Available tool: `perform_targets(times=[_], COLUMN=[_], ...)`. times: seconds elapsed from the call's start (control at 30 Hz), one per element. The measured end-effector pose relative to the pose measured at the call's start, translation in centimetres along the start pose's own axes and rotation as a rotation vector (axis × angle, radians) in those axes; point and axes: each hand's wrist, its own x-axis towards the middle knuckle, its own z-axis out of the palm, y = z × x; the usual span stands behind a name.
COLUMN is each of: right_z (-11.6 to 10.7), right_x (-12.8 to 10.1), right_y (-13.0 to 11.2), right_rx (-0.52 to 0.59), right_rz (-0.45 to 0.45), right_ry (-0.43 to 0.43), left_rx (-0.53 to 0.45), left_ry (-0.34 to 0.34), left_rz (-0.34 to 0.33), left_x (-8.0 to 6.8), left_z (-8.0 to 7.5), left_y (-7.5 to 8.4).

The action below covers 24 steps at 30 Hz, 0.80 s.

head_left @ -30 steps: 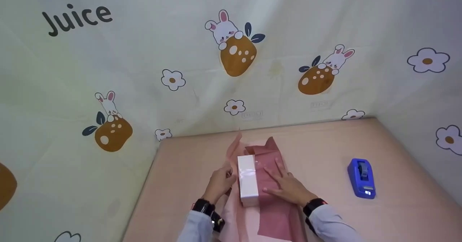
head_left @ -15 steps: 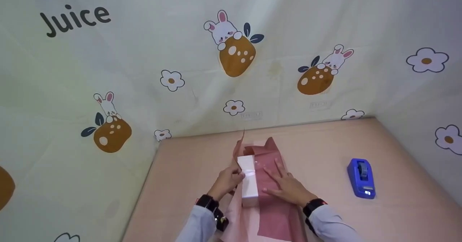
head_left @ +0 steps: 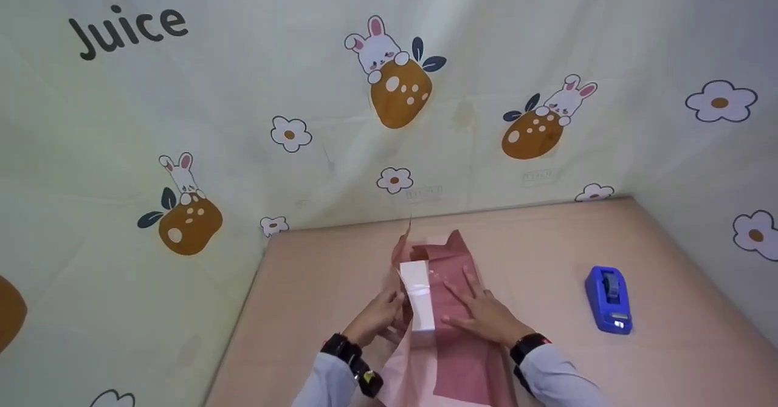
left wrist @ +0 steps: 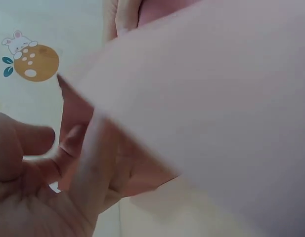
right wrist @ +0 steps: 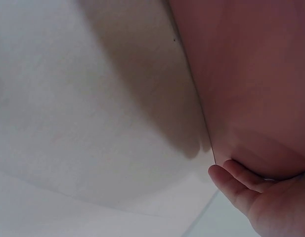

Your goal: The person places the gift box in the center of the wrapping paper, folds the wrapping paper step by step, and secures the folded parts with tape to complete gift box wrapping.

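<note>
A white box (head_left: 420, 291) with a shiny strip across its top lies in the middle of the table, on pink wrapping paper (head_left: 467, 370). At the box's left side is my left hand (head_left: 378, 317), among the raised left part of the paper. The left wrist view shows its thumb apart from the fingers (left wrist: 95, 163), which reach against the paper sheet (left wrist: 201, 98); part of them is hidden behind it. My right hand (head_left: 489, 316) rests with spread fingers on the dark pink flap right of the box. Its fingertips (right wrist: 221, 175) touch the paper in the right wrist view.
A blue tape dispenser (head_left: 609, 300) stands on the table to the right. Behind the pale pink table (head_left: 547, 231) hangs a printed curtain (head_left: 243, 79) with rabbits and flowers, which also covers both sides.
My left hand moved the left paper edge rightward onto the box, then drew back left and lower, its thumb coming off the edge. The right hand has stayed on the flap.
</note>
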Motion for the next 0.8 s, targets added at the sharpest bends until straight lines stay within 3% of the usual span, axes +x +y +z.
perform_targets(times=[0.3, 0.53, 0.7, 0.8], right_z=[0.0, 0.0, 0.0, 0.0], right_x=[0.0, 0.0, 0.0, 0.0], right_y=[0.1, 0.1, 0.1, 0.0], right_rx=[0.005, 0.009, 0.005, 0.018], right_rz=[0.02, 0.022, 0.022, 0.021], right_ry=[-0.013, -0.006, 0.002, -0.004], left_rx=[-0.017, 0.086, -0.004, -0.003], left_ry=[-0.06, -0.089, -0.155, -0.158], left_rz=[-0.115, -0.081, -0.069, -0.065], left_x=[-1.0, -1.6, -1.5, -1.3], left_z=[0.6, 0.9, 1.1, 1.1], left_y=[-2.5, -4.0, -4.3, -4.3])
